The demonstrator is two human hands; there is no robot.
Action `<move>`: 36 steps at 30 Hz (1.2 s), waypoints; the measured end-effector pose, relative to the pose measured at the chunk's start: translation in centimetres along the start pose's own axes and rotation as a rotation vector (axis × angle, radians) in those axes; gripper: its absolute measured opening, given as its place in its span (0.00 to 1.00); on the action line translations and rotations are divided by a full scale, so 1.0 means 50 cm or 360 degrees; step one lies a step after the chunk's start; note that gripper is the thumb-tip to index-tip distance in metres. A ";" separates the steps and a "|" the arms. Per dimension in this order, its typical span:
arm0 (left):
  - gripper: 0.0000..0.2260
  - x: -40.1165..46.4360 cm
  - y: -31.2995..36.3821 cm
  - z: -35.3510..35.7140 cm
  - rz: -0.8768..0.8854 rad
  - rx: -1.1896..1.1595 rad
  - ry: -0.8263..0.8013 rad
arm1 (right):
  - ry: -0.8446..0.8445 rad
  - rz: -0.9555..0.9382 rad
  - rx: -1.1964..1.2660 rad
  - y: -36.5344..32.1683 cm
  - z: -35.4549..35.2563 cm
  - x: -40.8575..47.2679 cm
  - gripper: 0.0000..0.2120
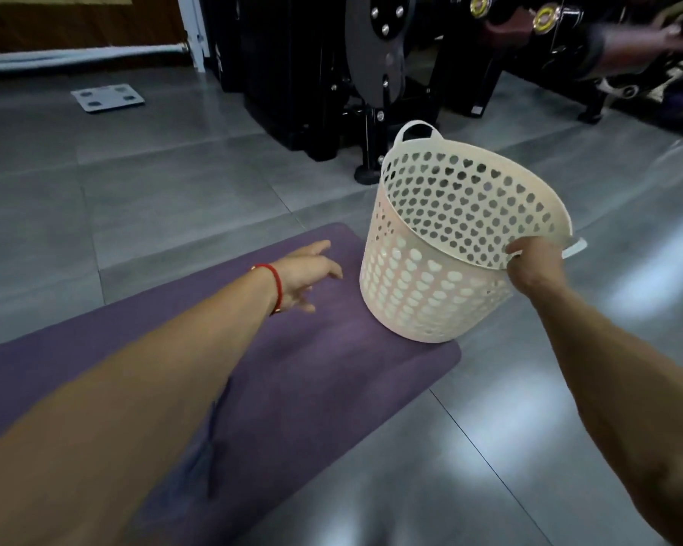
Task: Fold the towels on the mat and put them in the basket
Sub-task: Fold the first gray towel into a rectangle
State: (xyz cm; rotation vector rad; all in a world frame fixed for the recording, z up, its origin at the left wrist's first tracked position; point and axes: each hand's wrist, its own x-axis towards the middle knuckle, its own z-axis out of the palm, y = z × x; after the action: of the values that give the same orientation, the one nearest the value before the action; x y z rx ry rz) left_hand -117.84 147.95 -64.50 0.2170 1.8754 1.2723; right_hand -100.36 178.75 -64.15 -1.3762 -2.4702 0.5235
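Observation:
A cream plastic basket [422, 285] with heart-shaped holes stands tilted on the far right corner of the purple mat [316, 372]. My right hand [533, 266] grips its near rim beside a handle. My left hand [308, 275], a red band at its wrist, hovers open over the mat just left of the basket, fingers spread and holding nothing. The inside of the basket looks empty. No towel shows on the visible part of the mat; my left forearm hides a strip of it.
Grey floor tiles [154, 191] surround the mat. Black gym machines [371, 72] stand close behind the basket. A white bathroom scale [107, 97] lies on the floor at the far left. A wall and a pipe run along the top left.

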 end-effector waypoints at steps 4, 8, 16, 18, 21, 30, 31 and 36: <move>0.33 -0.009 -0.033 0.005 0.0131 0.0116 0.0013 | 0.0040 -0.0265 -0.0239 0.005 0.009 -0.001 0.10; 0.32 -0.024 -0.049 -0.024 0.0168 0.0360 -0.0012 | 0.0152 -0.0422 -0.0372 -0.008 0.046 -0.021 0.15; 0.21 -0.140 -0.161 -0.276 -0.0083 0.0978 0.0113 | 0.0136 -0.0940 -0.0409 -0.232 0.272 -0.315 0.34; 0.23 -0.174 -0.250 -0.339 -0.0141 0.1248 0.0160 | -0.0232 -0.1118 -0.0242 -0.288 0.382 -0.395 0.34; 0.28 -0.204 -0.424 -0.408 -0.0213 0.1534 0.0182 | -0.1019 -0.1386 -0.0008 -0.359 0.540 -0.508 0.32; 0.53 -0.236 -0.827 -0.415 -0.0721 0.1452 0.0273 | -0.1769 -0.1539 -0.0602 -0.431 0.787 -0.741 0.58; 0.52 -0.233 -0.860 -0.417 -0.0683 0.1455 0.0296 | -0.1743 -0.1608 -0.0663 -0.430 0.797 -0.756 0.58; 0.35 -0.228 -0.909 -0.455 -0.0279 0.1664 0.0793 | -0.1530 -0.1804 -0.0605 -0.441 0.837 -0.761 0.42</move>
State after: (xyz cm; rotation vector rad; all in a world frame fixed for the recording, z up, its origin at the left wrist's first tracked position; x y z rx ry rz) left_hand -113.42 104.65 -93.09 0.2774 2.7788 0.1122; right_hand -114.14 127.93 -94.34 0.5746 -3.6008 0.4637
